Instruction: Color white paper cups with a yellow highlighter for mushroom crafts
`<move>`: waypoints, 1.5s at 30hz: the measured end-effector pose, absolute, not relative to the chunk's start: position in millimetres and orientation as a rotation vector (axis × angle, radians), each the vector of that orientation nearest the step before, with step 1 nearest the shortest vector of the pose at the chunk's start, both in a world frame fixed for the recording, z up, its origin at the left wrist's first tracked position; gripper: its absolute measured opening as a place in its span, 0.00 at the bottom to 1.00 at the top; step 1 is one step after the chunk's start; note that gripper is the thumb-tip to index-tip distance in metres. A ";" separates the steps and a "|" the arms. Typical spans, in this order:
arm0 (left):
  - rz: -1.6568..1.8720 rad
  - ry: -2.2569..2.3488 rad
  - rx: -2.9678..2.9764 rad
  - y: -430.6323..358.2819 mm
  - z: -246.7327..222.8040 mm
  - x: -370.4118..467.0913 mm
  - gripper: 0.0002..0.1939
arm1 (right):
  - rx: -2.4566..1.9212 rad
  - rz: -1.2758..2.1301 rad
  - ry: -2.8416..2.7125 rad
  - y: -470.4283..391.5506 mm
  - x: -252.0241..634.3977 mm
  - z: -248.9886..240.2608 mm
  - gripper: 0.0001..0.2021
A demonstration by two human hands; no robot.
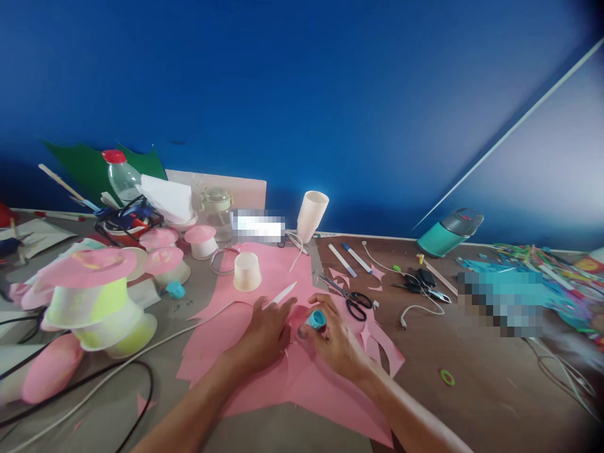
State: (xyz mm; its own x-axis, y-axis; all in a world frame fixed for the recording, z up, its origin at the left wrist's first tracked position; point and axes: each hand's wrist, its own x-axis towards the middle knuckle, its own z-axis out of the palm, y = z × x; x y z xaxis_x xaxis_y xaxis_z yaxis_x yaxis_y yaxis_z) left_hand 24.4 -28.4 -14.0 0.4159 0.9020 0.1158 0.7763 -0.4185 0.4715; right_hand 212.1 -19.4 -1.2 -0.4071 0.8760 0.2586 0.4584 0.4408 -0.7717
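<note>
My left hand (pixel 267 330) lies over a large sheet of pink paper (pixel 226 365), its fingers apart and pressed down. A white pen (pixel 284 292) sticks out beyond these fingers; whether they grip it I cannot tell. In my right hand (pixel 337 343) is a small cylinder with a turquoise ring-shaped end (pixel 318 319), pinched between thumb and fingers above the paper. Just past my left hand stands a white paper cup (pixel 247 272), upside down. Black-handled scissors (pixel 357 304) rest at the right edge of the pink sheet.
At left are cups with pink paper discs (pixel 89 267), a plastic bottle (pixel 123 176) and cables. Stacked cups (pixel 312 214) stand near the blue wall. Two markers (pixel 357 259), black pliers (pixel 418 283), a teal bottle (pixel 450 233) and a green ring (pixel 447 377) lie to the right.
</note>
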 end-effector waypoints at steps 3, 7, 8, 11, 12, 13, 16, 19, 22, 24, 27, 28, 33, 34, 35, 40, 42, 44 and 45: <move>0.467 1.451 2.365 -28.4 -13.2 24.6 0.26 | -1.128 0.774 -2.053 -17.0 214.6 0.1 0.01; 0.460 1.451 2.383 -28.3 -13.4 24.8 0.26 | -1.153 0.735 -2.043 -12.9 218.6 -0.8 0.01; 0.463 1.451 2.384 -28.3 -13.7 24.9 0.25 | -1.163 0.724 -2.033 -11.9 219.5 -1.1 0.01; 0.482 1.453 2.382 -28.3 -15.2 25.1 0.24 | -1.199 0.700 -1.987 -8.7 221.4 0.1 0.01; 0.488 1.453 2.379 -28.2 -15.8 25.1 0.24 | -1.210 0.702 -1.964 -7.4 222.1 1.2 0.01; 0.490 1.453 2.372 -28.0 -16.2 25.1 0.24 | -1.221 0.716 -1.928 -5.7 223.0 2.5 0.02; 0.492 1.453 2.338 -27.2 -16.9 24.5 0.26 | -1.231 0.934 -1.666 1.7 228.2 6.2 0.07; 0.500 1.452 2.311 -26.5 -16.1 23.8 0.28 | -1.149 1.289 -1.289 9.9 236.2 7.4 0.12; 0.511 1.451 2.291 -26.6 -13.8 23.5 0.29 | -1.108 1.449 -1.179 12.4 241.0 7.6 0.12; 0.520 1.438 2.278 -27.3 -11.8 23.5 0.28 | -1.118 1.538 -1.222 10.0 239.8 8.5 0.12; 0.526 1.422 2.277 -28.1 -9.6 23.1 0.27 | -1.151 1.609 -1.350 4.3 234.1 11.3 0.13; 0.525 1.419 2.275 -28.2 -9.2 22.9 0.26 | -1.159 1.610 -1.395 2.9 232.3 12.1 0.12; 0.521 1.405 2.261 -28.2 -8.3 22.2 0.26 | -1.226 1.598 -1.610 2.5 230.8 10.0 0.12; 0.537 1.406 2.253 -28.2 -7.5 22.3 0.26 | -1.258 1.585 -1.639 3.0 231.5 8.7 0.12; 0.557 1.405 2.236 -28.3 -6.4 22.5 0.26 | -1.285 1.572 -1.654 3.4 232.1 7.6 0.13; 0.646 1.367 2.086 -29.4 -0.4 25.1 0.30 | -1.309 1.556 -1.519 1.8 229.8 9.6 0.19; 0.658 1.370 2.060 -29.6 -0.4 26.0 0.32 | -1.296 1.605 -1.435 0.1 227.4 12.8 0.21; 0.668 1.392 2.063 -29.4 -2.4 26.2 0.32 | -1.271 1.684 -1.397 -0.9 225.9 15.0 0.22; 0.673 1.404 2.075 -29.2 -3.8 26.1 0.32 | -1.258 1.708 -1.391 -1.0 225.8 15.4 0.22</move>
